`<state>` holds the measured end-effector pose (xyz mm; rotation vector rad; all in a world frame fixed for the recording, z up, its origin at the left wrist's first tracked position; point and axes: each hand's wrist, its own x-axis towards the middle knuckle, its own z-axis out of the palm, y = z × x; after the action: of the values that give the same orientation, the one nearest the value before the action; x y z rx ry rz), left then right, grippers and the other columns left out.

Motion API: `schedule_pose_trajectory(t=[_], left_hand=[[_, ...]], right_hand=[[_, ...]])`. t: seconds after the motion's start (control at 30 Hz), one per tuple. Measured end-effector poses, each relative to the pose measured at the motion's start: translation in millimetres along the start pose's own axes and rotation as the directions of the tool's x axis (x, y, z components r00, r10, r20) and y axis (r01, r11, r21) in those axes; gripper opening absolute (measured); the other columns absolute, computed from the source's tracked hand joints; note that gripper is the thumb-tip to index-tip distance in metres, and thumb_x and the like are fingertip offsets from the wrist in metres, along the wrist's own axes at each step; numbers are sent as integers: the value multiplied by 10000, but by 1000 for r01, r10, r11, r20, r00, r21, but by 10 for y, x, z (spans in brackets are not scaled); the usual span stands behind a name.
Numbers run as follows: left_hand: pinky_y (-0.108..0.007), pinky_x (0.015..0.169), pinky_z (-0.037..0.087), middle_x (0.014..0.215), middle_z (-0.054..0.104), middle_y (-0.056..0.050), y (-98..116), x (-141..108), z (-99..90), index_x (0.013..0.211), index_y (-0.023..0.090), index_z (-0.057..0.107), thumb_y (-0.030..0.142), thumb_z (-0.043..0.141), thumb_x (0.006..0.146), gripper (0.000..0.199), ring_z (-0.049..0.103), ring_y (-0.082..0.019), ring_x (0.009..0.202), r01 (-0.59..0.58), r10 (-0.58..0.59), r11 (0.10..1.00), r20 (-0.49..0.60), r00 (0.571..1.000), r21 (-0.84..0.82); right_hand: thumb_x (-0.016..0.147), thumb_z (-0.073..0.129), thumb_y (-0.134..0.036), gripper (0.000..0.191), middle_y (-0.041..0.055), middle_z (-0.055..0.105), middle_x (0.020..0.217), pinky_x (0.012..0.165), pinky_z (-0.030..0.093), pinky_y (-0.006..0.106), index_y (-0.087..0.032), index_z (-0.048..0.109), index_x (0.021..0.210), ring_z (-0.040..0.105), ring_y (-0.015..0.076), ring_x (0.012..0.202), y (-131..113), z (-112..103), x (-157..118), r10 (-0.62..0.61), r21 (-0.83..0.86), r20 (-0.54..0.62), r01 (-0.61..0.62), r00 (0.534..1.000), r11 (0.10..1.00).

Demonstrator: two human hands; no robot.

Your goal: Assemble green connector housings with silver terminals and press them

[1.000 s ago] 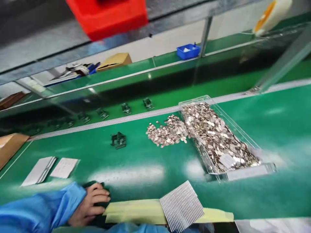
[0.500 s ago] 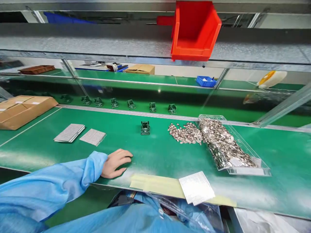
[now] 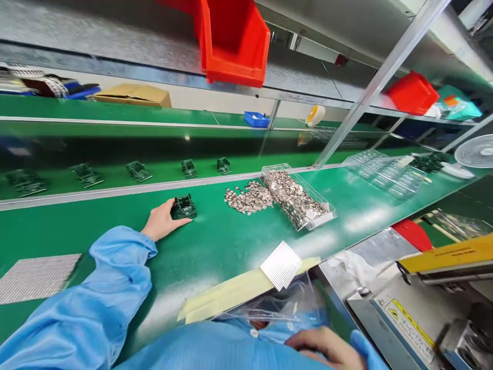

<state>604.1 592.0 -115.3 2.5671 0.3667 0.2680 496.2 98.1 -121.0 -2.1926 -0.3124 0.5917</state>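
Observation:
My left hand (image 3: pixel 164 220) is closed around the left side of a small stack of dark green circuit boards (image 3: pixel 185 206) on the green bench, thumb in front and fingers behind. Low in the picture, my right hand (image 3: pixel 327 347) is near my blue smock, its fingers curled and partly cut off by the frame edge; whether it holds anything is hidden. Right of the boards lies a loose pile of small silvery metal pieces (image 3: pixel 249 198), beside a clear tray (image 3: pixel 325 221) heaped with more of them. A white striped sheet stack (image 3: pixel 281 265) rests on yellow tape (image 3: pixel 227 293).
A striped sheet (image 3: pixel 38 277) lies at the left. Several circuit boards (image 3: pixel 138 171) stand behind the metal rail (image 3: pixel 96 193). A red bin (image 3: pixel 235 46) hangs over the shelf edge. Clear trays (image 3: pixel 389 172) lie far right, above a machine with a yellow arm (image 3: pixel 450 259).
The view has swung to the right. My left hand has moved from the bench's front edge to the board stack and taken hold of it. My right hand has come into view.

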Motion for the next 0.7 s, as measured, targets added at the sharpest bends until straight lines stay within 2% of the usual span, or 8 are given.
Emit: schedule_pose_trajectory(t=[0.07,0.17,0.23,0.27,0.33,0.4,0.5,0.7], left_hand=[[-494,951,495,1219,620,-186,-9,-10,-3,1192,160,497,616,725,601,781,604,-391,1119,7,-12,996,-60,998,-84],[-477,922,534,1209,617,-162,98,-86,36,1136,175,474,564,773,575,745,661,-332,1034,41,-84,926,-99,992,-375],[-450,902,559,1192,622,-139,241,-161,96,1080,192,443,537,798,570,711,693,-285,978,58,-123,776,-61,991,-628],[-435,904,564,1192,621,-129,323,-205,135,1043,199,432,518,816,561,694,701,-269,968,63,-132,686,-40,990,-725],[-416,931,559,1210,608,-116,486,-305,223,988,203,423,468,851,542,672,703,-251,977,73,-139,542,-4,990,-837],[-403,949,554,1228,598,-106,625,-406,310,987,201,433,410,871,542,658,702,-236,983,101,-129,455,46,991,-885],[-378,919,573,1215,611,-88,767,-528,411,1057,211,442,335,875,571,663,702,-216,972,163,-112,351,131,985,-922],[-275,733,610,1128,640,-31,981,-627,519,1083,241,454,276,865,595,639,695,-159,867,235,-207,189,195,959,-954]], right_hand=[[841,507,-612,374,66,729,818,772,554,443,-365,739,1000,698,286,775,-370,-238,138,-81,143,154,59,985,988],[875,522,-470,342,76,728,822,731,562,348,-207,727,950,689,234,772,-921,-400,790,-158,11,-43,159,986,987],[888,515,-320,266,59,724,812,699,553,275,-164,711,976,685,192,756,-1187,-355,1367,-145,-253,-195,93,970,963],[889,536,-270,242,60,722,844,730,541,260,-150,705,1015,680,181,781,-1281,-301,1647,-148,-310,-222,74,964,948],[891,573,-234,218,56,711,895,774,520,259,-157,700,1050,669,178,822,-1404,-168,2131,-149,-394,-256,37,955,919],[878,638,-262,210,63,693,969,795,505,278,-179,699,1061,657,198,870,-1464,-37,2474,-147,-464,-257,12,955,886],[870,681,-311,215,93,647,1089,792,491,307,-186,692,1045,638,235,938,-1493,98,2724,-132,-562,-243,-29,961,827],[930,585,-233,164,116,629,1077,765,486,304,-160,662,1056,639,241,947,-1515,137,2745,-106,-671,-166,-33,980,741]])
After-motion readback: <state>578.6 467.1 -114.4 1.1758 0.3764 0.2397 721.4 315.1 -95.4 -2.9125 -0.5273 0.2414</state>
